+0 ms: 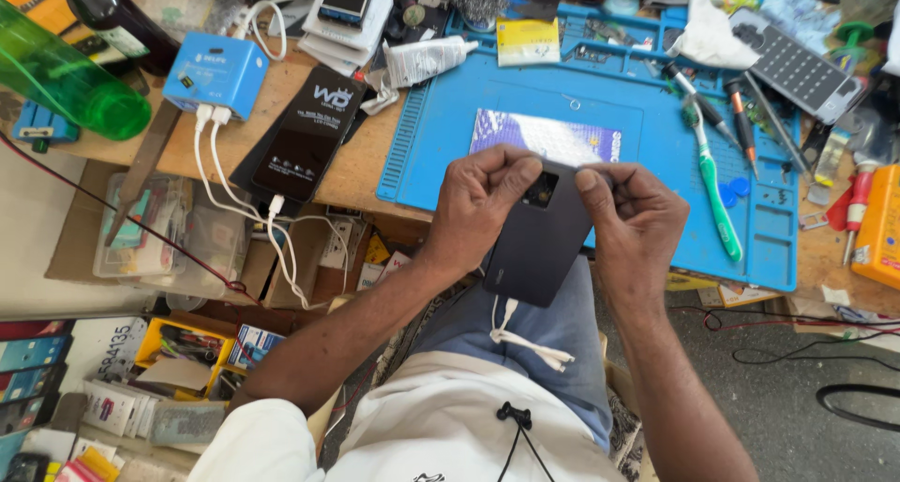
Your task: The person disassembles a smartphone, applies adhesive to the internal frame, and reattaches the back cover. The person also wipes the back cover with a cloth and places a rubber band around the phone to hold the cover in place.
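The slim dark grey phone (536, 243) hangs over the person's lap at the edge of the cluttered wooden counter (361, 168), long axis tilted down-left. The left hand (478, 201) and right hand (633, 221), both closed, pinch its upper end, equally near.

Two hands (487, 205), two phones (539, 233).

We see a mat (656, 154) on the bench (366, 163) — a toothbrush (714, 187) lies on its right part, a phone (305, 135) left of it, a charger (216, 74) behind that.
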